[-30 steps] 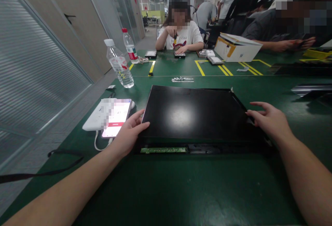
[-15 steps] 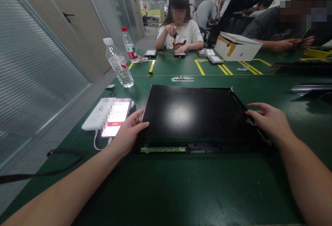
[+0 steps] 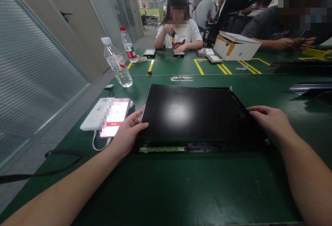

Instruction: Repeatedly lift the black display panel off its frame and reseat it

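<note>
A black, glossy flat display panel lies before me on the green table, its left side raised a little above the dark frame or backing under it. A strip of green circuit board shows along the near edge. My left hand grips the panel's left edge, thumb on top and fingers at the side and below. At the right edge, my right hand is closed, with thumb and fingertips against the rim; part of its grip is hidden.
Left of the panel are a lit phone, a white device with a cable, and two water bottles. Across the table, a person holds a screwdriver over a small drive. A white box stands at back right.
My right hand's fingers have closed in along the panel's right edge, and the panel's right side sits flatter over the frame. My left hand keeps its hold. The view has shifted slightly.
</note>
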Action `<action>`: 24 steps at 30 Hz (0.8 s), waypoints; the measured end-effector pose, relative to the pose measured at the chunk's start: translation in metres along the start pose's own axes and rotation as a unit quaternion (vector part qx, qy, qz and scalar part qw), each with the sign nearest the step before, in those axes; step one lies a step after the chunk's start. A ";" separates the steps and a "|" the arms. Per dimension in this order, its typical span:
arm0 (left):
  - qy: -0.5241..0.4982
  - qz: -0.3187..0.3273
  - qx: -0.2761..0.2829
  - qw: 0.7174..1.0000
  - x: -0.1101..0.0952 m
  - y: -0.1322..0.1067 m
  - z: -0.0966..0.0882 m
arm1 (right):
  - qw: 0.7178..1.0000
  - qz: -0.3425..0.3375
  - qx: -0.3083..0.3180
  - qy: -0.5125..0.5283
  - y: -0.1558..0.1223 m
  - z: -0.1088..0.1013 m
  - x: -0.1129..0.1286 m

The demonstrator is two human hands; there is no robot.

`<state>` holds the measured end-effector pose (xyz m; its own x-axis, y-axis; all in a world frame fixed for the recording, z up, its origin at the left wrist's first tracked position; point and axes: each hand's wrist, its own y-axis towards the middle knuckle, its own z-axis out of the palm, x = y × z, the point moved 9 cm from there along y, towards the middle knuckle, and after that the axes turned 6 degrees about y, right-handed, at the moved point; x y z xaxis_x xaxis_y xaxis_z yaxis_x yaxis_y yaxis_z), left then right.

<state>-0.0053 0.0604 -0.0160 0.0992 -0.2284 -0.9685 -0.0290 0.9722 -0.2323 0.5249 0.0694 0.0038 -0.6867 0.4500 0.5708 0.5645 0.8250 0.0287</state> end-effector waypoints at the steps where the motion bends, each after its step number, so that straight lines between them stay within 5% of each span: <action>1: 0.002 -0.002 0.000 1.000 0.000 0.000 0.000 | 1.000 0.001 0.016 -0.014 0.001 0.004 0.000; 10: -0.001 -0.010 0.002 1.000 0.000 0.000 0.002 | 0.989 -0.075 0.087 -0.091 0.007 0.028 0.004; 16: -0.002 -0.004 -0.006 1.000 -0.001 0.000 0.003 | 0.990 -0.032 0.131 -0.042 0.009 0.033 -0.007; 24: 0.000 0.004 -0.026 1.000 -0.002 0.001 -0.001 | 0.994 -0.021 0.104 0.029 0.012 0.032 -0.015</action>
<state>-0.0060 0.0616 -0.0145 0.0998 -0.2206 -0.9702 -0.0818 0.9700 -0.2290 0.5277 0.0836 -0.0311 -0.6767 0.3990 0.6187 0.4258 0.8977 -0.1133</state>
